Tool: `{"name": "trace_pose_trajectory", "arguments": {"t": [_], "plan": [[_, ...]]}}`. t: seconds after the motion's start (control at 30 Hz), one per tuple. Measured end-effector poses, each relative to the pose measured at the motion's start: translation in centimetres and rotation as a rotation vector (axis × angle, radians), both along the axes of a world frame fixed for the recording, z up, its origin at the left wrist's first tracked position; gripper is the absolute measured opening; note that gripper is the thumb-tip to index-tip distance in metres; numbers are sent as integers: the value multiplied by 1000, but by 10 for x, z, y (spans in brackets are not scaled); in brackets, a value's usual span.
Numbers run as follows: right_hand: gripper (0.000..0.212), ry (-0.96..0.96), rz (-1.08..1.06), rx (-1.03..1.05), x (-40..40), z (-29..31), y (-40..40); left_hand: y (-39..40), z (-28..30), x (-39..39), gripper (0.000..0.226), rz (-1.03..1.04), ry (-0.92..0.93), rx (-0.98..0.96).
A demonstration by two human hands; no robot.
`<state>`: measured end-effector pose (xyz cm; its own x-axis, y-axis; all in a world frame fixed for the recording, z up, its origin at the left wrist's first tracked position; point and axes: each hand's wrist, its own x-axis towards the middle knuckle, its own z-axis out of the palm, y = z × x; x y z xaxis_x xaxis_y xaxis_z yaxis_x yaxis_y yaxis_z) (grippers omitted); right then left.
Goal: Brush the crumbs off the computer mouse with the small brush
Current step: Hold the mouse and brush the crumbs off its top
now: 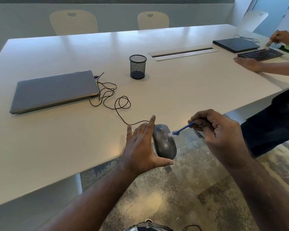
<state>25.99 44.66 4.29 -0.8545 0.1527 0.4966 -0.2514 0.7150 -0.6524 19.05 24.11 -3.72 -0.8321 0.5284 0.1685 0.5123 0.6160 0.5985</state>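
A dark grey wired computer mouse (164, 142) is held at the near edge of the white table (57, 139), partly past the edge. My left hand (140, 145) grips it from the left side, thumb under its rear. My right hand (218, 130) pinches the handle of a small blue brush (182, 129). The brush's pale bristles touch the mouse's right front side. The mouse's dark cable (113, 97) runs in loops back to a closed grey laptop (53, 90).
A black mesh pen cup (137, 66) stands mid-table. Beyond it lies a cable slot (182, 53). At the far right another person's hands (249, 64) work on a black keyboard (260, 54) beside a dark laptop (235, 45). Chairs stand behind the table. Pale dust lies on the carpet below.
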Motion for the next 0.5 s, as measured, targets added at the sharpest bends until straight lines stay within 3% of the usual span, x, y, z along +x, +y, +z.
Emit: {"name": "trace_pose_trajectory", "arguments": {"t": [0.13,0.37,0.5], "plan": [[15,46,-18,12,-5,-6,-4,3,2,1,142,0,2,34],[23,-77,120,62,8,-9,0,-5,-4,-2,144,46,-21,48],[18,7,51,3,10,-10,2,-4,-3,-3,144,58,-27,54]]}}
